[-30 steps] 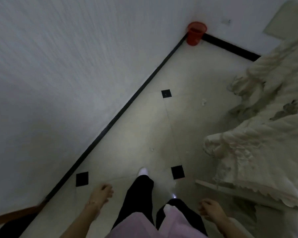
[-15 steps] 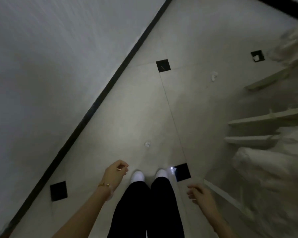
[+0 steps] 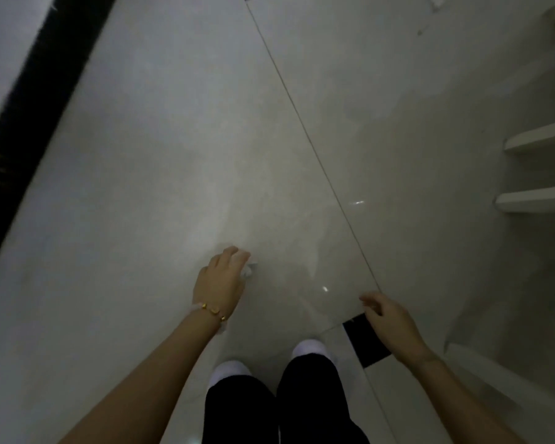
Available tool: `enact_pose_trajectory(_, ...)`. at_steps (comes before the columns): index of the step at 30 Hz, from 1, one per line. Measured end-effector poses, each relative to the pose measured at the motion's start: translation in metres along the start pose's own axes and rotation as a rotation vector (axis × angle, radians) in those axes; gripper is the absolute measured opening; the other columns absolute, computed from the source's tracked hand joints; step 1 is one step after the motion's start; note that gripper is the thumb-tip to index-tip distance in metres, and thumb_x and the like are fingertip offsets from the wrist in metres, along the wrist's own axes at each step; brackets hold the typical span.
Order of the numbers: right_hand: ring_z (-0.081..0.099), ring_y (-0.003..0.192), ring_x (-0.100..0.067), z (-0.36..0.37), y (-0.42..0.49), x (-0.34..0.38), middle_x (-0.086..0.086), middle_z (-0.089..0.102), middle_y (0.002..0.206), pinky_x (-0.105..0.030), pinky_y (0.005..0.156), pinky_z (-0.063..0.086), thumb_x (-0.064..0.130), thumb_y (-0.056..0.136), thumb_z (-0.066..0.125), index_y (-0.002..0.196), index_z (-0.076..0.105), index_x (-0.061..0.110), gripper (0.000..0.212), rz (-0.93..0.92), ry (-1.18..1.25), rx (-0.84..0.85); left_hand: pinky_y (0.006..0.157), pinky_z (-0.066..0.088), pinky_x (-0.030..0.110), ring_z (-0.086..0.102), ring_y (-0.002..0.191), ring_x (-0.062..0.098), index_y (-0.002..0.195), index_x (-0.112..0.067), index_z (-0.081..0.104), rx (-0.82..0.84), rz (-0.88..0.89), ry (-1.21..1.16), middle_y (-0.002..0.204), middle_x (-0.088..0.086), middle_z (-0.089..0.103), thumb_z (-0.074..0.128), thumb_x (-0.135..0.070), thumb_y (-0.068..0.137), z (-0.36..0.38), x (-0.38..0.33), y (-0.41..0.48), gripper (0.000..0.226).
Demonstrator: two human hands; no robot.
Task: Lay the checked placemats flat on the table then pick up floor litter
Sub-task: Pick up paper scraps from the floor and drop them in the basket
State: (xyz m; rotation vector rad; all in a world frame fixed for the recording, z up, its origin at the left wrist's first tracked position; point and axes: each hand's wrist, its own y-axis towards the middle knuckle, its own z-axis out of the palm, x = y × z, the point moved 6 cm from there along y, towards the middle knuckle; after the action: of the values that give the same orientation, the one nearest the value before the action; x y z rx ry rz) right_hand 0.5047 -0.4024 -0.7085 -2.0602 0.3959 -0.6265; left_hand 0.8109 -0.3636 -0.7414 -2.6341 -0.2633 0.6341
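My left hand [image 3: 220,280], with a gold bracelet on its wrist, reaches down to the pale tiled floor [image 3: 161,149]. Its fingertips touch a small white crumpled scrap of litter [image 3: 249,270], which mostly hides under the fingers. I cannot tell whether the fingers have closed around the scrap. My right hand [image 3: 390,325] hovers to the right over a black floor inset [image 3: 364,342], fingers loosely curled, holding nothing. Another white scrap [image 3: 436,0] lies far off at the top right. No placemats are in view.
A black skirting strip [image 3: 29,123] runs along the wall on the left. White furniture rails [image 3: 539,200] jut in from the right. My white shoes [image 3: 310,347] and black trousers fill the bottom centre.
I have bent much closer to the floor. My left hand moved forward and down onto the white scrap. My right hand stayed out to the side.
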Motion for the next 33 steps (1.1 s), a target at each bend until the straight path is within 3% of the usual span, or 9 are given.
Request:
enact_pose_trajectory(3,0.057,0.109,-0.017,0.009,0.015,-0.011,-0.011,0.066,0.137,-0.025,0.096,0.044,0.007,0.107,0.049,0.141,0.061,0.007,0.036,0.005,-0.016,-0.024,0.048,0.049,0.035,0.062,0.071,0.035,0.1,-0.02,0.052,-0.002,0.086,0.134,0.096,0.014,0.063,0.053,-0.02,0.071,0.018,0.0,0.016,0.029)
enact_pose_trajectory(6,0.058,0.108,-0.016,0.014,0.016,-0.019,-0.012,0.067,0.138,-0.021,0.094,0.041,0.005,0.107,0.05,0.138,0.063,0.004,0.035,0.024,0.0,-0.005,0.055,0.049,0.035,0.061,0.079,0.033,0.093,-0.009,0.059,0.039,0.006,0.012,0.094,0.015,0.058,0.062,-0.011,0.082,0.019,0.006,0.018,0.012)
enact_pose_trajectory(8,0.058,0.108,-0.016,0.011,0.001,-0.02,-0.012,0.067,0.138,-0.02,0.092,0.041,0.005,0.107,0.047,0.139,0.063,0.004,0.035,0.053,0.004,0.03,0.06,0.043,0.032,0.056,0.077,0.027,0.093,-0.007,0.059,0.029,-0.126,-0.122,0.093,0.012,0.056,0.055,-0.019,0.091,-0.005,0.006,0.007,0.013)
enact_pose_trajectory(12,0.055,0.103,-0.016,-0.02,-0.078,0.001,-0.012,0.066,0.139,-0.022,0.088,0.042,0.01,0.109,0.045,0.143,0.059,0.006,0.037,0.071,-0.025,0.066,0.061,0.043,0.037,0.057,0.07,0.027,0.076,-0.014,0.055,-0.047,-0.314,-0.483,0.072,0.009,0.059,0.053,-0.03,0.093,-0.109,-0.022,-0.054,0.023)
enact_pose_trajectory(16,0.06,0.108,-0.02,-0.08,-0.202,0.042,-0.015,0.068,0.136,-0.02,0.087,0.039,0.007,0.108,0.048,0.138,0.063,0.002,0.034,0.059,0.011,0.04,0.069,0.05,0.032,0.061,0.075,0.024,0.081,-0.009,0.061,-0.064,-0.479,-0.778,0.079,0.013,0.062,0.053,-0.03,0.093,-0.248,-0.076,-0.145,0.025)
enact_pose_trajectory(21,0.059,0.102,-0.023,-0.16,-0.368,0.1,-0.012,0.067,0.119,-0.029,0.089,0.045,0.006,0.107,0.047,0.134,0.064,0.003,0.031,0.071,0.172,-0.028,0.079,0.05,0.04,0.059,0.072,0.019,0.083,-0.004,0.061,-0.058,-0.459,-0.858,0.075,0.006,0.057,0.051,-0.032,0.093,-0.42,-0.153,-0.245,0.032)
enact_pose_trajectory(25,0.061,0.097,-0.026,-0.2,-0.458,0.13,-0.01,0.066,0.104,-0.032,0.081,0.048,0.006,0.108,0.045,0.128,0.064,0.006,0.028,0.039,0.257,-0.083,0.077,0.048,0.035,0.056,0.072,0.02,0.089,0.005,0.059,-0.145,-0.374,-0.927,0.077,0.004,0.054,0.051,-0.031,0.094,-0.53,-0.198,-0.297,0.037)
enact_pose_trajectory(30,0.058,0.073,-0.016,-0.209,-0.518,0.123,-0.002,0.065,0.083,-0.024,0.061,0.043,0.002,0.107,0.043,0.111,0.063,0.008,0.022,0.025,0.351,-0.112,0.075,0.048,0.029,0.058,0.072,0.018,0.088,-0.003,0.062,-0.256,-0.284,-0.938,0.082,0.002,0.056,0.051,-0.028,0.094,-0.601,-0.219,-0.336,0.028)
enact_pose_trajectory(33,0.054,0.064,-0.014,-0.204,-0.536,0.101,-0.005,0.063,0.075,-0.023,0.057,0.038,-0.001,0.106,0.042,0.107,0.064,0.003,0.023,0.068,0.395,-0.11,0.062,0.047,0.011,0.057,0.073,0.019,0.087,0.006,0.058,-0.286,-0.206,-0.899,0.079,0.005,0.053,0.05,-0.028,0.094,-0.616,-0.229,-0.344,0.035)
